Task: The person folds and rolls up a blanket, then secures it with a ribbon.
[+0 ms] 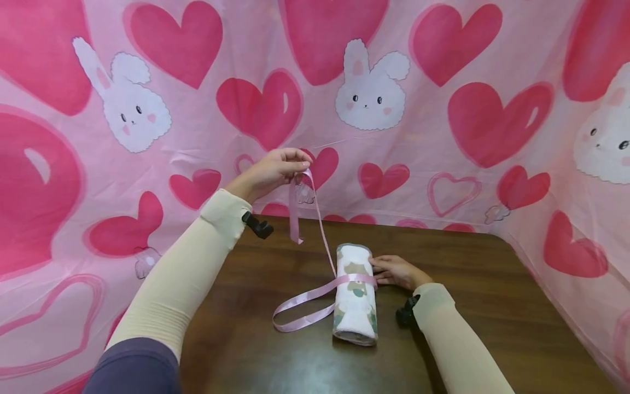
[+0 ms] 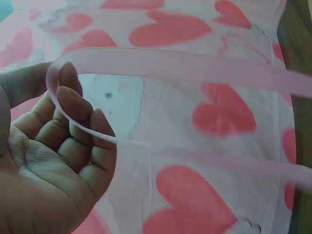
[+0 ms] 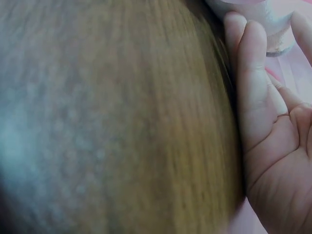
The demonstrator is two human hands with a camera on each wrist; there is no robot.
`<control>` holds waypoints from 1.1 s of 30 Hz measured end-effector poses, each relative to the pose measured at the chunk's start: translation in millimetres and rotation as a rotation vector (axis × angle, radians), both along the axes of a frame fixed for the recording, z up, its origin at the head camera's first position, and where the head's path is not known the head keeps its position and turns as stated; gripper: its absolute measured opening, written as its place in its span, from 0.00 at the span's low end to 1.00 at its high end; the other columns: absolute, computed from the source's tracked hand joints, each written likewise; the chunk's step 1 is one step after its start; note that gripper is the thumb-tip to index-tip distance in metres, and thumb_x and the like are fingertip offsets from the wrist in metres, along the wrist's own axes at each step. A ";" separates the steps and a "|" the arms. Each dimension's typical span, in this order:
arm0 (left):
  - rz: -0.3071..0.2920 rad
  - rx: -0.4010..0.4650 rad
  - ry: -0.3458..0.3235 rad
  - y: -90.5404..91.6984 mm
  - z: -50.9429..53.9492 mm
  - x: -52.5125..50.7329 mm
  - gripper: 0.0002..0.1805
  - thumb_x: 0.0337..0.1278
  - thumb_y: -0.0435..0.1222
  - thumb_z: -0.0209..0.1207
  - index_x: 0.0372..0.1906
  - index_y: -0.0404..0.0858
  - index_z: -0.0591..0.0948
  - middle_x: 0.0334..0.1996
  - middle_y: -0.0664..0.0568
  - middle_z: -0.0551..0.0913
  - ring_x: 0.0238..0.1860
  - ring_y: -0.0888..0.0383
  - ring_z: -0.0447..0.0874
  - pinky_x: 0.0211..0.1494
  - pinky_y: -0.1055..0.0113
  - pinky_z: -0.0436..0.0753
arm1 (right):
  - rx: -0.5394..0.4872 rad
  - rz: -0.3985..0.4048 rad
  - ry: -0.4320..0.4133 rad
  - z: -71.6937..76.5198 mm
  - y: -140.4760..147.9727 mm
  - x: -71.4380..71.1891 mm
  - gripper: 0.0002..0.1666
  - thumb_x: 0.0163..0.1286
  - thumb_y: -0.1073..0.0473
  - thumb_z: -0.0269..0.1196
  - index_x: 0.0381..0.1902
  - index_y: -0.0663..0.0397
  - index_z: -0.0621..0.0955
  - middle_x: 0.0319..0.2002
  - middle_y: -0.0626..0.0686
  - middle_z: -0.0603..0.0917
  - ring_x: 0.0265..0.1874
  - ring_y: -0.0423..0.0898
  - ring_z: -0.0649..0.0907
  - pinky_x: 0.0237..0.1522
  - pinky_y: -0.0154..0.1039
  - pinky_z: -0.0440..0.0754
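A rolled white cloth with brown and green patches (image 1: pixel 355 312) lies on the table, a pink ribbon (image 1: pixel 300 298) passing across its middle and looping out to its left. My left hand (image 1: pixel 275 169) is raised above and left of the roll, pinching the ribbon; one length runs down to the roll and a loose end hangs. In the left wrist view the ribbon (image 2: pixel 161 62) bends round the fingers of my left hand (image 2: pixel 63 141). My right hand (image 1: pixel 396 271) touches the roll's right side with its fingers extended, and in the right wrist view the right hand's fingers (image 3: pixel 253 73) reach the roll (image 3: pixel 253 12).
The brown wooden table (image 1: pixel 467 306) has its back edge against a pink cloth backdrop (image 1: pixel 315 120) with hearts and rabbits, which also runs along the right side. Black clips (image 1: pixel 257 225) sit at both wrists over pale sleeves (image 1: pixel 172 290).
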State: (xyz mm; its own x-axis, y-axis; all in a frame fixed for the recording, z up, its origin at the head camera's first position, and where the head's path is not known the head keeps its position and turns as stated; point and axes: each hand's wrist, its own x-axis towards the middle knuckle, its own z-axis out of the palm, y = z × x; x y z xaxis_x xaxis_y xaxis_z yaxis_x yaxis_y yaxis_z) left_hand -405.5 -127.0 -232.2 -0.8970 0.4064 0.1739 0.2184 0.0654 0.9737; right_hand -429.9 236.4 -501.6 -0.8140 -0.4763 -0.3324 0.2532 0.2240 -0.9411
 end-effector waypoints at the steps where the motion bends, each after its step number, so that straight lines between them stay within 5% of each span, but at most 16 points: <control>1: -0.013 0.001 0.000 4.9 4.1 0.8 0.08 0.66 0.31 0.57 0.47 0.32 0.78 0.32 0.44 0.76 0.29 0.54 0.73 0.35 0.66 0.76 | -0.004 0.004 0.000 0.1 -0.4 -0.3 0.34 0.73 0.46 0.58 0.62 0.70 0.70 0.47 0.59 0.81 0.41 0.49 0.84 0.45 0.43 0.82; 15: -0.159 0.051 0.060 62.7 40.5 9.0 0.09 0.64 0.29 0.58 0.48 0.31 0.78 0.30 0.44 0.77 0.28 0.53 0.73 0.34 0.67 0.76 | -0.023 -0.017 -0.024 -4.6 0.9 -4.7 0.32 0.72 0.45 0.60 0.59 0.68 0.72 0.45 0.58 0.82 0.39 0.50 0.84 0.42 0.41 0.83; 22: -0.292 0.057 0.106 100.6 55.4 21.6 0.10 0.64 0.28 0.58 0.49 0.32 0.77 0.31 0.41 0.77 0.27 0.52 0.72 0.32 0.67 0.75 | -0.015 -0.031 -0.028 -6.7 1.6 -4.9 0.32 0.71 0.45 0.60 0.59 0.67 0.73 0.45 0.58 0.83 0.39 0.50 0.84 0.42 0.40 0.83; 27: -0.356 0.087 0.092 120.0 54.6 24.4 0.10 0.64 0.27 0.58 0.49 0.32 0.77 0.35 0.39 0.78 0.27 0.51 0.71 0.32 0.66 0.75 | -0.032 -0.026 -0.024 -6.5 2.2 -4.9 0.31 0.72 0.45 0.60 0.58 0.67 0.73 0.45 0.58 0.83 0.39 0.50 0.85 0.42 0.40 0.83; 33: -0.412 0.079 0.100 134.7 37.9 22.2 0.10 0.63 0.26 0.58 0.48 0.31 0.77 0.37 0.41 0.82 0.28 0.49 0.72 0.31 0.65 0.76 | -0.055 -0.017 -0.033 -5.6 3.9 -4.2 0.33 0.71 0.45 0.61 0.59 0.68 0.72 0.45 0.58 0.83 0.40 0.50 0.85 0.42 0.39 0.83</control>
